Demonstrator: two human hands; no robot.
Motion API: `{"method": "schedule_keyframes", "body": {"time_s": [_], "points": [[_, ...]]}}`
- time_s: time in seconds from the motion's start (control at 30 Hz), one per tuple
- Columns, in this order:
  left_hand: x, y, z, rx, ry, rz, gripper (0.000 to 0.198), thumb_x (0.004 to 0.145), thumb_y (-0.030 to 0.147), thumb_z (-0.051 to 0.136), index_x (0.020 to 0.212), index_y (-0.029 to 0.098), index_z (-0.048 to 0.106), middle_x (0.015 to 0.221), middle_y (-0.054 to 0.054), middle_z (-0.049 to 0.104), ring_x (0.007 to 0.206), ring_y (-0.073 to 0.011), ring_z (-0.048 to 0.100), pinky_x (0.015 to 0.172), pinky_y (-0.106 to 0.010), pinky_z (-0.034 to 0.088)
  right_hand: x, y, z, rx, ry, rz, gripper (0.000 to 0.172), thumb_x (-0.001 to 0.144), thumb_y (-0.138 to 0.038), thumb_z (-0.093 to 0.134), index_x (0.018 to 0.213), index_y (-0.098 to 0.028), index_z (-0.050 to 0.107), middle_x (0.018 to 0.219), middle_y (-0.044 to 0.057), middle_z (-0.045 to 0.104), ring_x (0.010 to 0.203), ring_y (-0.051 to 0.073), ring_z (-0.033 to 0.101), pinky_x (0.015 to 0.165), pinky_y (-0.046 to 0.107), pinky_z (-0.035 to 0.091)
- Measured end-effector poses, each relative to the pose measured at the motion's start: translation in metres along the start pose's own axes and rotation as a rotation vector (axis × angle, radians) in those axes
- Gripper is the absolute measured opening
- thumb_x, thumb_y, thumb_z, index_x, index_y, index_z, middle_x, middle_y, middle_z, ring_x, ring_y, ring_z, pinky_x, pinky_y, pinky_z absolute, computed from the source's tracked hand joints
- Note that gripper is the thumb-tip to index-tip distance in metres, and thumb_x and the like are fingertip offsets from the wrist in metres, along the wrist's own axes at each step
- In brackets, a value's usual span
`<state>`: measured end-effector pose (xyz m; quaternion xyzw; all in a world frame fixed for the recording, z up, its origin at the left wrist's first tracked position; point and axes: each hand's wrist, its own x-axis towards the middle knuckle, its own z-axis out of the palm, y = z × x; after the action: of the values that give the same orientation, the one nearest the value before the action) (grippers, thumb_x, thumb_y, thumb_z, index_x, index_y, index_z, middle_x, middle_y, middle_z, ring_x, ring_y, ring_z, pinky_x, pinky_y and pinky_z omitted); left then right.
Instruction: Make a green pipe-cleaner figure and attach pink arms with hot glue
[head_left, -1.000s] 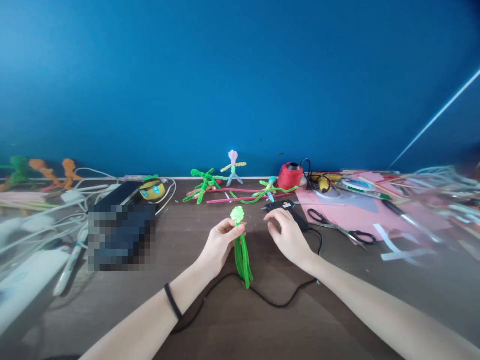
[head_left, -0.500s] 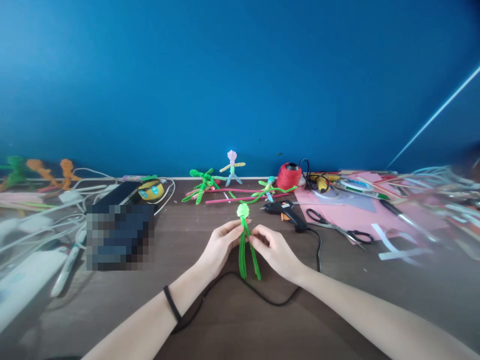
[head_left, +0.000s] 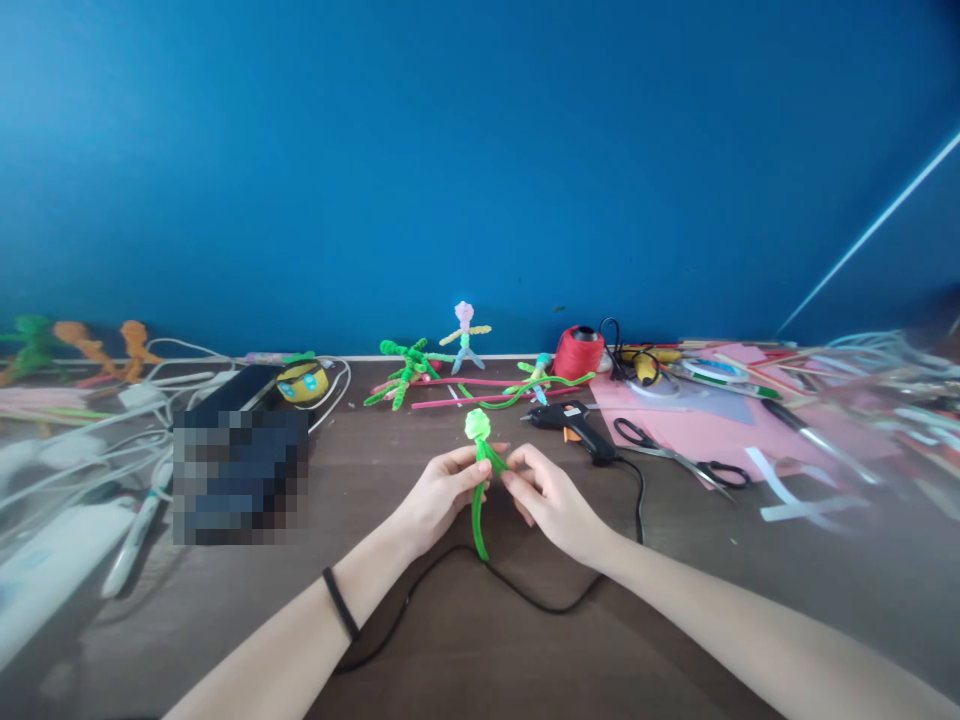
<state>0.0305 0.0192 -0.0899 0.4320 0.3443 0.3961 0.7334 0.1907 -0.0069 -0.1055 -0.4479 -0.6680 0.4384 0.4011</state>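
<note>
Above the middle of the table I hold a pipe cleaner figure (head_left: pixel 478 505) with a pale green coiled head and darker green strands below it. My left hand (head_left: pixel 446 497) pinches it just under the head, thumb in front. One pair of strands hangs straight down beside the left fingers. My right hand (head_left: pixel 553 500) has its fingertips closed on another green strand, which slants out to the right from the neck. The tips of that strand are hidden by the right fingers. Beyond the hands lies a black glue gun (head_left: pixel 577 425), its nozzle pointing left.
The glue gun's black cord (head_left: pixel 540 602) loops under my hands. Scissors (head_left: pixel 679 455) lie on pink paper (head_left: pixel 645 405) at right, near a red thread spool (head_left: pixel 579 353). Finished-looking pipe cleaner figures (head_left: pixel 465 335) stand by the blue wall. A dark case and white cables (head_left: pixel 154 400) lie left.
The right-hand strand, which hung down before, is now bent up and out to the right in my right fingers. The figure's head has tilted slightly left.
</note>
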Motion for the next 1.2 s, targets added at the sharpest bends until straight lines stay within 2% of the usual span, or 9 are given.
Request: {"method": "schedule_keyframes", "body": {"time_s": [0.13,0.27,0.43,0.53,0.7,0.77,0.9,1.03,1.2], "points": [[0.001,0.002,-0.001,-0.049,0.024,-0.021,0.020,0.063,0.023,0.071,0.080,0.013,0.070,0.068,-0.001,0.060,0.055,-0.0053,0.044,0.056,-0.020,0.034,0.000,-0.004,0.000,-0.063,-0.038,-0.012,0.015,0.086,-0.034,0.043,0.083,-0.020,0.044,0.050,-0.008,0.039,0.043,0.007,0.033,0.044,0.020,0.026],[0.001,0.003,-0.004,-0.183,0.100,-0.037,0.015,0.063,0.023,0.071,0.074,0.015,0.066,0.059,0.002,0.057,0.053,-0.0068,0.049,0.059,-0.021,0.038,0.002,-0.008,0.001,-0.169,-0.056,-0.042,0.018,0.087,-0.033,0.040,0.089,-0.020,0.051,0.053,-0.006,0.044,0.048,0.009,0.042,0.050,0.021,0.033],[0.002,0.005,-0.013,-0.365,0.183,-0.028,0.009,0.070,0.021,0.065,0.078,0.018,0.062,0.056,0.003,0.056,0.052,-0.0087,0.053,0.058,-0.022,0.042,-0.001,-0.008,0.007,-0.275,0.064,-0.155,0.017,0.085,-0.021,0.042,0.094,-0.019,0.055,0.084,0.002,0.057,0.062,0.011,0.050,0.061,0.023,0.040],[0.004,0.005,-0.018,-0.442,0.156,-0.049,0.005,0.075,0.021,0.059,0.077,0.017,0.062,0.057,0.003,0.055,0.052,-0.0077,0.053,0.058,-0.021,0.043,0.002,-0.009,0.007,-0.305,0.080,-0.161,0.019,0.083,-0.016,0.039,0.092,-0.018,0.056,0.085,0.003,0.059,0.067,0.012,0.054,0.064,0.023,0.042],[0.004,0.006,-0.020,-0.523,0.139,-0.053,0.012,0.080,0.021,0.053,0.073,0.015,0.060,0.066,0.000,0.059,0.066,-0.0098,0.058,0.075,-0.026,0.045,0.043,-0.022,-0.010,-0.566,0.117,-0.170,0.022,0.079,-0.010,0.039,0.083,-0.017,0.059,0.084,0.003,0.064,0.077,0.014,0.058,0.072,0.023,0.042],[0.004,0.006,-0.019,-0.543,0.140,-0.049,0.013,0.081,0.020,0.051,0.074,0.015,0.060,0.069,-0.001,0.061,0.068,-0.0106,0.059,0.076,-0.027,0.045,0.068,-0.027,-0.016,-0.787,0.073,-0.069,0.023,0.079,-0.010,0.039,0.085,-0.018,0.059,0.085,0.002,0.065,0.077,0.013,0.059,0.071,0.022,0.043],[0.002,0.008,-0.017,-0.536,0.131,-0.040,0.014,0.082,0.020,0.050,0.074,0.016,0.060,0.073,-0.002,0.062,0.068,-0.0114,0.059,0.072,-0.026,0.046,0.106,-0.029,-0.012,-0.939,0.044,-0.001,0.015,0.072,-0.010,0.048,0.073,-0.017,0.061,0.077,0.006,0.065,0.077,0.019,0.058,0.066,0.027,0.042],[0.001,0.008,-0.019,-0.537,0.113,-0.050,0.010,0.079,0.021,0.054,0.074,0.016,0.061,0.074,-0.001,0.062,0.068,-0.0111,0.060,0.068,-0.024,0.045,0.122,-0.026,0.005,-1.058,0.069,-0.011,0.012,0.075,-0.015,0.051,0.084,-0.016,0.060,0.095,0.011,0.061,0.096,0.026,0.051,0.075,0.033,0.041],[0.002,0.006,-0.022,-0.529,0.101,-0.056,0.008,0.076,0.023,0.058,0.074,0.016,0.061,0.076,-0.001,0.062,0.070,-0.0104,0.059,0.069,-0.022,0.044,0.131,-0.024,0.011,-1.117,0.116,0.046,0.016,0.080,-0.019,0.049,0.093,-0.014,0.055,0.104,0.013,0.055,0.097,0.026,0.049,0.074,0.034,0.041]]}}
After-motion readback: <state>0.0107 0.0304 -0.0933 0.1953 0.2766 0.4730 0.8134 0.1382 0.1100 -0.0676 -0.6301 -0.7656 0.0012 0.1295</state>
